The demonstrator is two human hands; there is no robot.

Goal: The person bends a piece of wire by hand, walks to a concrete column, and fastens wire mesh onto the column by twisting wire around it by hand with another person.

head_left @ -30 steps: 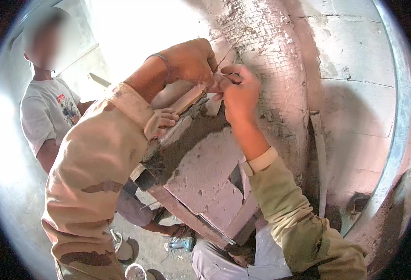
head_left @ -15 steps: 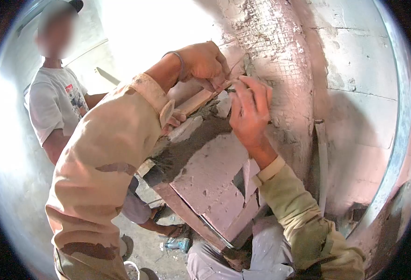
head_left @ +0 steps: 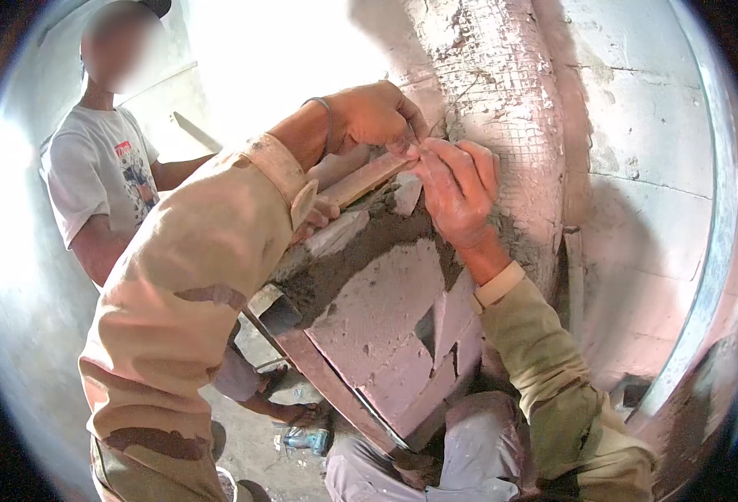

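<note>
My left hand (head_left: 379, 120) reaches over the far edge of the block, its fingers pinched at the upper end of a wooden strip (head_left: 370, 179). Close against it, my right hand (head_left: 461, 188) is closed too, fingertips meeting the left ones. Whatever lies between the fingertips is too small to make out. Below them stands a pale block (head_left: 377, 322) with a band of wet grey mortar (head_left: 335, 272) along its top. Another person's hand (head_left: 314, 219) rests at the strip's lower end, partly hidden by my left sleeve.
A person in a printed T-shirt (head_left: 92, 180) stands at the left. Rough mesh-covered plaster (head_left: 519, 125) rises behind my hands, with a block wall (head_left: 645, 109) to the right. A blue power tool (head_left: 306, 439) lies on the floor near a bucket (head_left: 228, 485).
My two hands have come closer together at the strip's end, and the right has shifted slightly right. The view has tilted a little. The other person's head and body have moved slightly right.
</note>
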